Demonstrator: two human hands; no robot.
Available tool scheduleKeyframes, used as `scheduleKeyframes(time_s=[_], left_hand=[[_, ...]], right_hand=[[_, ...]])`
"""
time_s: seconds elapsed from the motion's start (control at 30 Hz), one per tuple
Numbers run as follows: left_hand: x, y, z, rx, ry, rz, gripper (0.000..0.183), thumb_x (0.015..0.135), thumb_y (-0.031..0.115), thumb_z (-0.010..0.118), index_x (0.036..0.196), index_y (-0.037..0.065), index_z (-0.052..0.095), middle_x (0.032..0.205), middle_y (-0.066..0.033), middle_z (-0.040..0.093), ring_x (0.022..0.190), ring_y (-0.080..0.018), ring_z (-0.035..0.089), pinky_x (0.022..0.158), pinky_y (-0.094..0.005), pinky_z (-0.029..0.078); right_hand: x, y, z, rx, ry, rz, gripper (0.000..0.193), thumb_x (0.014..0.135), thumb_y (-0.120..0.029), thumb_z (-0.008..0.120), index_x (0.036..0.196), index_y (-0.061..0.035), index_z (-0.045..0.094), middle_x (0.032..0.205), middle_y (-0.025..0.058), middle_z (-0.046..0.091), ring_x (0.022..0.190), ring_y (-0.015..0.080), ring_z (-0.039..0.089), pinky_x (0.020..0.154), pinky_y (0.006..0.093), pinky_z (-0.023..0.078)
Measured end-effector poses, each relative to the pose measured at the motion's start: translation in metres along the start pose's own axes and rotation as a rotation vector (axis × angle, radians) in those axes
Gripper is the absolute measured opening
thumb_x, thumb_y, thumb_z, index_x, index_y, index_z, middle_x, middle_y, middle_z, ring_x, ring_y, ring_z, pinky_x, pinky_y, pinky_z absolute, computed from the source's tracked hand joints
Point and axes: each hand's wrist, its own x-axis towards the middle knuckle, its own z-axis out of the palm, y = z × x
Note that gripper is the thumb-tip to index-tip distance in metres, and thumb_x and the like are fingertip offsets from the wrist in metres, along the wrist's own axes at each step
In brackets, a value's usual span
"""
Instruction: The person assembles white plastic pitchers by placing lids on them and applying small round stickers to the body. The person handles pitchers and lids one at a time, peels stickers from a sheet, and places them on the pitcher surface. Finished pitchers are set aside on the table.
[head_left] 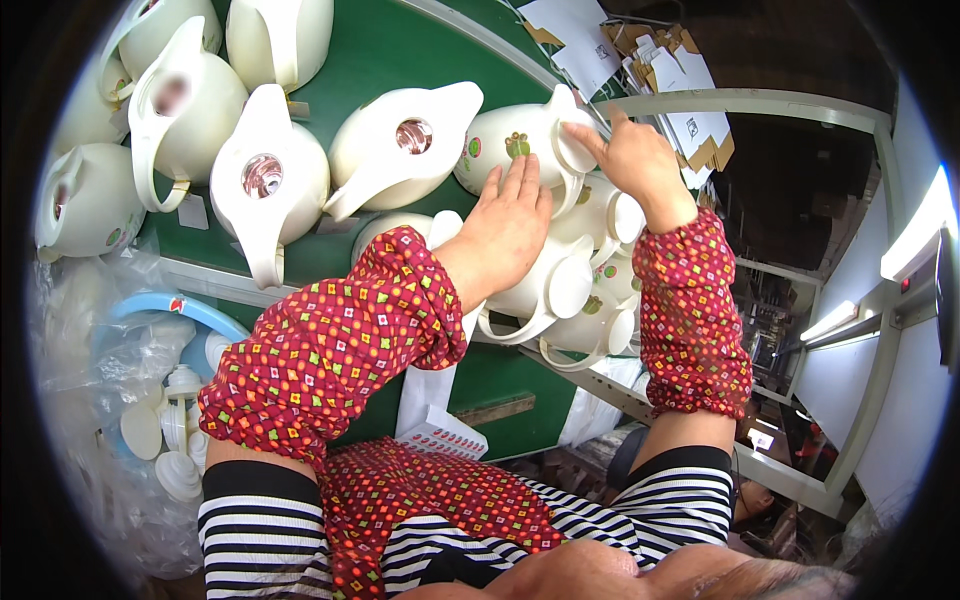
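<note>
Several cream vacuum jugs stand on a green table. My left hand point(505, 232) lies with its fingers stretched flat on the side of one jug point(490, 135), next to its green printed motif. At that jug's right end, my right hand point(645, 165) has its thumb against the round cream lid point(576, 145). The right thumb and forefinger are spread apart; the other fingers are mostly hidden. Left of this jug is an open-topped jug point(385, 145) with a shiny silver lining, and beside it another open jug point(275, 170). Lidded jugs point(555, 280) crowd below and right of my hands.
On the left, clear plastic bags point(75, 310) surround a blue basin point(185, 310) with white plastic parts point(180, 470). Near me lies a printed white box point(445, 435). A metal frame point(740, 100) and stacked cardboard pieces point(675, 65) stand beyond the right edge.
</note>
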Motion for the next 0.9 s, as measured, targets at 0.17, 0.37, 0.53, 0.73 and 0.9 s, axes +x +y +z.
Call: scheduleKeyframes(time_s=[0.17, 0.37, 0.53, 0.73, 0.9], left_hand=[[0.004, 0.005, 0.001, -0.005, -0.043, -0.010, 0.066, 0.094, 0.024, 0.069, 0.146, -0.009, 0.045, 0.159, -0.0392, 0.029, 0.153, -0.0490, 0.027, 0.126, -0.0551, 0.026], [0.005, 0.002, 0.000, 0.005, -0.096, -0.027, 0.065, 0.095, 0.024, 0.069, 0.145, -0.009, 0.047, 0.159, -0.0422, 0.026, 0.153, -0.0507, 0.026, 0.125, -0.0550, 0.026], [0.008, 0.005, -0.001, 0.015, -0.154, -0.012, 0.064, 0.096, 0.025, 0.068, 0.145, -0.009, 0.047, 0.159, -0.0450, 0.024, 0.153, -0.0523, 0.027, 0.125, -0.0539, 0.028], [0.008, 0.004, 0.002, -0.006, -0.121, -0.003, 0.060, 0.094, 0.022, 0.068, 0.143, -0.006, 0.050, 0.157, -0.0464, 0.025, 0.151, -0.0531, 0.030, 0.122, -0.0530, 0.033], [0.008, 0.000, 0.003, -0.086, -0.010, 0.008, 0.052, 0.091, 0.015, 0.067, 0.137, -0.005, 0.054, 0.154, -0.0444, 0.033, 0.146, -0.0529, 0.037, 0.119, -0.0511, 0.037]], right_hand=[[0.004, 0.027, 0.030, 0.098, 0.130, -0.391, 0.077, 0.091, -0.061, 0.067, 0.141, -0.0029, 0.057, 0.112, 0.0300, 0.071, 0.106, 0.0448, 0.071, 0.094, 0.0488, 0.056], [-0.003, 0.034, 0.025, 0.201, 0.235, -0.680, 0.083, 0.076, -0.019, 0.089, 0.150, -0.0150, 0.052, 0.139, 0.0281, 0.061, 0.118, 0.0426, 0.067, 0.100, 0.0463, 0.055], [0.005, 0.041, 0.032, 0.218, 0.148, -0.588, 0.079, 0.079, -0.033, 0.087, 0.145, -0.0030, 0.054, 0.120, 0.0312, 0.069, 0.107, 0.0422, 0.071, 0.092, 0.0474, 0.058], [0.007, -0.004, 0.058, -0.010, 0.268, -0.135, 0.082, 0.094, -0.069, 0.059, 0.104, 0.0130, 0.063, 0.085, 0.0281, 0.074, 0.081, 0.0419, 0.075, 0.073, 0.0458, 0.061], [0.018, -0.005, 0.059, -0.053, 0.337, -0.083, 0.095, 0.094, -0.080, 0.045, 0.099, 0.0114, 0.069, 0.089, 0.0285, 0.075, 0.086, 0.0410, 0.076, 0.074, 0.0468, 0.061]])
